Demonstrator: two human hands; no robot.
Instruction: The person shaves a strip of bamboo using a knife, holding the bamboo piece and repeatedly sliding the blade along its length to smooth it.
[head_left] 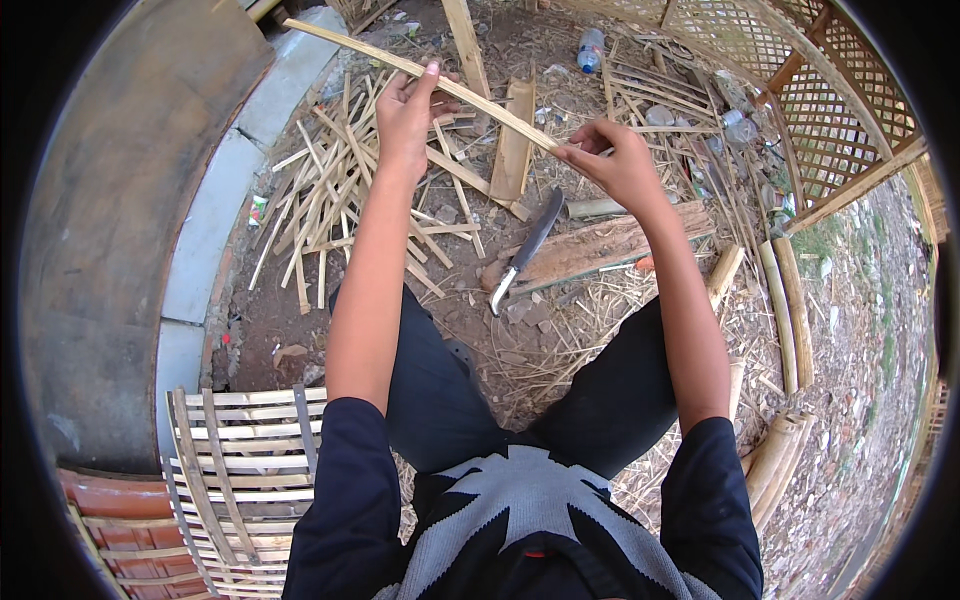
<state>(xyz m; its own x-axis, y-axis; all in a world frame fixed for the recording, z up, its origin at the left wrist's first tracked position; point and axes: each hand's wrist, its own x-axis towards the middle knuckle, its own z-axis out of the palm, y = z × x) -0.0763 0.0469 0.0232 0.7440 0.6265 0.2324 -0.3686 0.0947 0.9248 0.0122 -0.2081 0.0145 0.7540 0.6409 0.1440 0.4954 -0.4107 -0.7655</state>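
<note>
Your long, pale yellow, flat strip of split bamboo or wood [495,112] is up off the ground in front of you, slanting from far on your left to nearer on your right. Your bare left hand [404,122] grips it partway along, thumb lying over the near face and fingers behind, with a length of strip jutting out past it. Your bare right hand [622,168] pinches the near end between thumb and fingertips, the other fingers loosely curled. Both your arms reach forward; the left forearm runs almost straight ahead, while the right leans inward toward the strip, its wrist bent.

Beyond and below the left hand, a loose heap of similar pale narrow strips [330,180] lies criss-crossed on the dirt. Between your hands, past the strip, a wide tan trough-shaped piece [514,140] lies on the ground. Closer to you, a knife with a long dark part and a shorter silvery part [528,240] lies slantwise at the left end of a rough brown wooden plank [610,248]. Thick tan poles [790,310] lie to your right; a slatted pale wooden panel [250,430] is beside your left elbow.
</note>
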